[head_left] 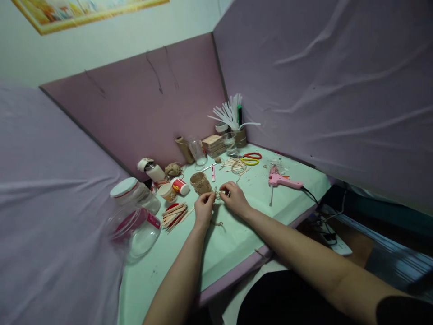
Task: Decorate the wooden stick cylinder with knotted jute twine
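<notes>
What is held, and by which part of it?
Twine, apparently pinched by the left hand and right hand; whether at an end or midway cannot be told.

Fine Detail Lost at Centre and Edges

A small tan strand (217, 194) between the left hand (204, 208) and right hand (236, 198) is partly covered, its shape too tiny to read. The left hand hides some of the brown cup's (199, 183) foot. The top edge crops the framed picture (84, 12); the right edge, a black sleeve (402, 310). The large clear jar (117, 227) blurs.

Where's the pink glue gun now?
In the head view, the pink glue gun lies on the right of the table, to the right of the scissors.
</notes>
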A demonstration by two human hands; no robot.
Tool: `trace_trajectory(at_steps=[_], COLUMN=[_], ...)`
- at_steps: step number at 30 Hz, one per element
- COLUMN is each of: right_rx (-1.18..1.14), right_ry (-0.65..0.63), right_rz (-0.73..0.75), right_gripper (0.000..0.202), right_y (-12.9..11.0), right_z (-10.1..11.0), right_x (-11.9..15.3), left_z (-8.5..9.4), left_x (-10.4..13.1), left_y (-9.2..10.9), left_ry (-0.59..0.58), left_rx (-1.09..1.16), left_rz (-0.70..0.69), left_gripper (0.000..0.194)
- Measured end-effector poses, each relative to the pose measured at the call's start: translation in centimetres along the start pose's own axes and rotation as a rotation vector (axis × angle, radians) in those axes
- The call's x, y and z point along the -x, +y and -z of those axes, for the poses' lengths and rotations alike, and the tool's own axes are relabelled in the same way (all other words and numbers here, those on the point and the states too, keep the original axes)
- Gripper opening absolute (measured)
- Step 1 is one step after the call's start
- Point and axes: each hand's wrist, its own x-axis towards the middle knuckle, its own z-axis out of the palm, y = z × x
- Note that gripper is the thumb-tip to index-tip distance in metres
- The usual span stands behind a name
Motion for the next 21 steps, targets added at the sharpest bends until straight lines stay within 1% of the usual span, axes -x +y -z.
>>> trace_trajectory(at_steps=[3, 9, 16, 21], right_rx=[0.002, -0.015, 0.029, -0.011], right_ry=[-0.025, -0.034, -0.050, -0.023], right_rz=[0.051, 0.058, 0.002, -0.042], right_gripper=[0.010, 0.010, 0.010, 0.009], right_y=[-0.29, -0.53, -0.16, 0.02], right_z=[0.01, -0.05, -0.21, -0.31], right_x=[0.11, 0.13, 0.15, 0.08], left_z=[0.10, 0.05, -0.08, -0.03], left_x=[-0.13, 0.00, 0.21, 0.21], left_y=[-0.30, -0.22, -0.28, -0.34], left_ry=[-0.005, -0.017, -0.022, -0.032], left_rx=[-0.023, -0.101, -0.181, -0.214], left_rz=[-0.025, -0.124, -0.203, -0.257], left_gripper=[0.031, 0.026, 0.022, 0.020])
